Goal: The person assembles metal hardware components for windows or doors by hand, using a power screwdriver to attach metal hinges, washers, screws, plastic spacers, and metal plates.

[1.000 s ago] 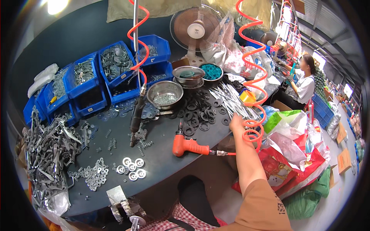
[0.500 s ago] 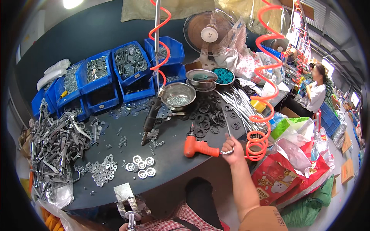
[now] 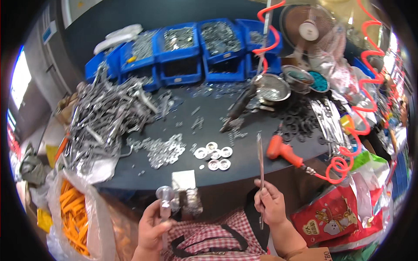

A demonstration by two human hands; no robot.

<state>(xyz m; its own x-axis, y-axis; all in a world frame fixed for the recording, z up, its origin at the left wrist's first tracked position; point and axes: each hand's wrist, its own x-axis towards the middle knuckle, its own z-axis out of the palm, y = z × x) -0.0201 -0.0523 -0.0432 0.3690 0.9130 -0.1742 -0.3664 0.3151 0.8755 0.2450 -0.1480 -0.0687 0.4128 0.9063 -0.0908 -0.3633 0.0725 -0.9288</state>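
My left hand (image 3: 152, 226) is closed around a metal part with a round disc (image 3: 165, 195) at its top. Fingers of my right hand (image 3: 271, 203) wrap a long thin metal rod (image 3: 260, 161), held nearly upright in front of the table edge. Between the hands, a small fixture with a square metal plate (image 3: 183, 179) juts from the table's front. Beyond it lie several round silver wheels (image 3: 213, 153) and a heap of small flat metal pieces (image 3: 165, 151). A red pistol-shaped power driver (image 3: 283, 150) rests near the right edge, and a dark inline driver (image 3: 238, 108) lies farther back.
Blue bins (image 3: 178, 50) of metal parts line the back. Tangled metal levers (image 3: 113, 113) cover the left side. Black rings (image 3: 300, 126), white rods (image 3: 331, 119) and a coiled red hose (image 3: 342, 167) are at right. A bag of orange pieces (image 3: 74, 217) stands at lower left.
The view has swung left. My right hand has come away from beside the red driver to the front of my body, carrying the rod. My left hand has risen into view with the metal part.
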